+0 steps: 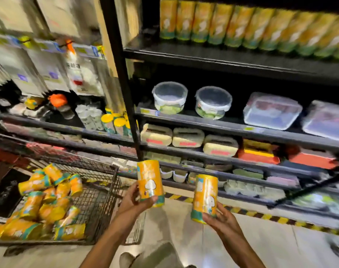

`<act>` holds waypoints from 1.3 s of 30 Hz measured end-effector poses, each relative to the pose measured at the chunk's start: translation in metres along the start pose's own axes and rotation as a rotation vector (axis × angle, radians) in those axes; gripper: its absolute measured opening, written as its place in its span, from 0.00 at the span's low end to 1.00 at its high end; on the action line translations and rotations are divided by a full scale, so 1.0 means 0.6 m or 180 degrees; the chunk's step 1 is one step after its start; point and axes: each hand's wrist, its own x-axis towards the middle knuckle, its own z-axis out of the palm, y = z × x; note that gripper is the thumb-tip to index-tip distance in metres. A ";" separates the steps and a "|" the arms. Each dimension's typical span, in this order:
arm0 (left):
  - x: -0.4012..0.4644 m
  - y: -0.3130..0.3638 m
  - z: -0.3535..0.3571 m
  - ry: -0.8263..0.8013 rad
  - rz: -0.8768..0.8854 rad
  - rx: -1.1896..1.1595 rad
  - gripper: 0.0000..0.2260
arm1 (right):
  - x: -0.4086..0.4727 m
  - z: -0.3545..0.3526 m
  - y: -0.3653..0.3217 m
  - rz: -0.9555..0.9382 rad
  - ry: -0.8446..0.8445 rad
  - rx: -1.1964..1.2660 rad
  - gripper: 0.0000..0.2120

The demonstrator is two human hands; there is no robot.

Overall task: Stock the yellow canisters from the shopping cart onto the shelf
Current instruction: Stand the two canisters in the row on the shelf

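My left hand [134,199] grips the lower part of an upright yellow canister [149,178] with a white cartoon figure and a teal base. My right hand [220,216] holds a second yellow canister [205,196], also upright, by its bottom end. Both are raised in front of the lower shelves. The wire shopping cart [104,192] at lower left holds a heap of several more yellow canisters [48,200] lying on their sides. A row of matching canisters [251,26] stands along the top shelf [222,60] at upper right.
Black metal shelving with an upright post [122,74] holds round lidded containers [170,97], rectangular plastic boxes [272,110] and sponges [188,137] below. Yellow-black hazard tape [261,216] runs along the floor edge. Left shelves carry packets and yellow-lidded jars [114,122].
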 end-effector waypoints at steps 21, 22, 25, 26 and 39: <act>0.068 0.243 0.241 -0.0228 0.1118 0.0017 0.48 | 0.039 -0.091 -0.310 -0.1416 -0.0403 -0.0325 0.41; 0.083 0.263 0.237 -0.0239 0.1220 0.0028 0.48 | 0.050 -0.078 -0.330 -0.1492 -0.0415 -0.0336 0.41; 0.134 0.326 0.222 -0.0307 0.1507 0.0068 0.49 | 0.090 -0.037 -0.387 -0.1712 -0.0432 -0.0327 0.42; 0.154 0.349 0.215 -0.0315 0.1617 0.0105 0.48 | 0.107 -0.021 -0.408 -0.1775 -0.0429 -0.0308 0.43; 0.359 0.586 0.160 -0.0170 0.2414 0.0552 0.32 | 0.301 0.161 -0.625 -0.2609 -0.0098 -0.0277 0.41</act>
